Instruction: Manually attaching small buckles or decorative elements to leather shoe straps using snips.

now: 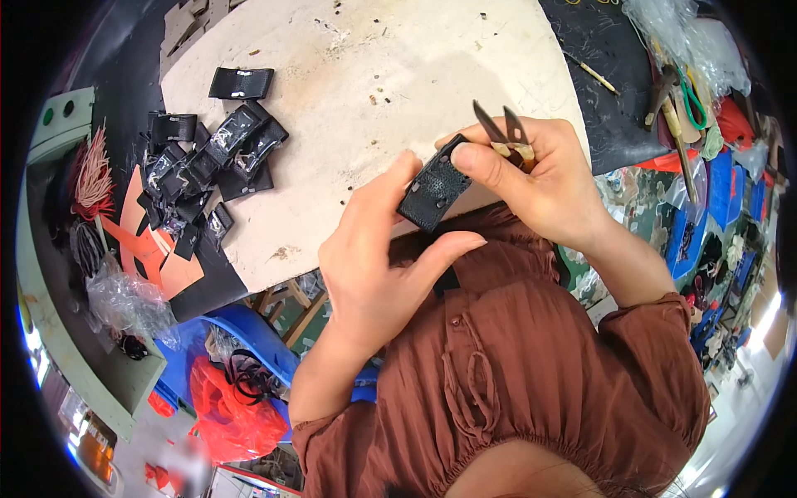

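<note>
My right hand (544, 178) pinches a small black leather piece (433, 189) by its upper end, between thumb and fingers. The same hand also holds thread snips (508, 137), their two dark blades apart and pointing away from me. At the piece's left edge is my left hand (365, 249), its thumb stretched out clear of the leather and its fingers partly hidden. Whether those fingers touch the back of the piece I cannot tell. To the left on the pale board (332, 149) lies a heap of similar black leather pieces (195, 170), some with whitish bits on them.
Orange scraps (149, 249) and clear plastic (129, 299) lie left of the board. Below is a blue bin (274, 340) with a red bag (237, 415). On the right are a hammer (677, 124), green-handled scissors (693, 100) and a thin stick (594, 73).
</note>
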`<control>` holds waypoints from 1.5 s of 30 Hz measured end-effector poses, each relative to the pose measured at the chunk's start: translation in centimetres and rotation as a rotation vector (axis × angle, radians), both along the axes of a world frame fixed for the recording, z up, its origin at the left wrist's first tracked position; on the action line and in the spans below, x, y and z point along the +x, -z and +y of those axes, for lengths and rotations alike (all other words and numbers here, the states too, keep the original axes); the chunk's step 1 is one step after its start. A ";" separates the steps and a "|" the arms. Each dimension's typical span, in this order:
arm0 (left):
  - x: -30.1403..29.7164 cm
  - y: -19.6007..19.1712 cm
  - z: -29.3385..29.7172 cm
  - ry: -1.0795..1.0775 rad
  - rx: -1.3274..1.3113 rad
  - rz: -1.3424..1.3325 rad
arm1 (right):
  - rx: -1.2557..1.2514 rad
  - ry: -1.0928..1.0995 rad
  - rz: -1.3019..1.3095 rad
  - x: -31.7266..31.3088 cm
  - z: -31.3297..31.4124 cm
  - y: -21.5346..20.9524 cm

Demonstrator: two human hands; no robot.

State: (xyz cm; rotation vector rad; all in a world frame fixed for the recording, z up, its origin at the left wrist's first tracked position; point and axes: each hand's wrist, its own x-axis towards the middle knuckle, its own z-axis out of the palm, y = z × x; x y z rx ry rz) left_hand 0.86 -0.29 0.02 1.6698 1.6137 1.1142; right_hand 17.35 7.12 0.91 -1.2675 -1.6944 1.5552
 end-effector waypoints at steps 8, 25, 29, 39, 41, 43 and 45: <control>0.6 1.2 0.3 -0.060 0.389 0.439 | 0.566 -0.025 -0.061 -0.9 -1.1 0.4; 0.0 -0.5 -0.3 -0.104 -0.316 -0.636 | 0.370 -0.055 -0.016 -0.6 -0.8 0.7; -0.1 -0.2 -0.1 -0.110 -0.215 -0.460 | 0.435 -0.091 -0.057 -0.9 -1.3 0.4; 0.1 -0.3 0.1 -0.049 -0.111 -0.307 | 0.016 0.125 0.125 -1.7 -2.5 0.8; 0.4 -0.1 0.1 -0.072 -0.093 -0.265 | 0.004 0.142 0.140 -2.0 -2.6 1.3; 0.4 0.2 0.2 -0.092 -0.069 -0.213 | -0.041 0.158 0.174 -2.2 -2.4 1.7; -0.2 0.6 0.6 -0.104 -0.008 -0.239 | -0.135 0.127 0.115 -2.1 -1.3 0.7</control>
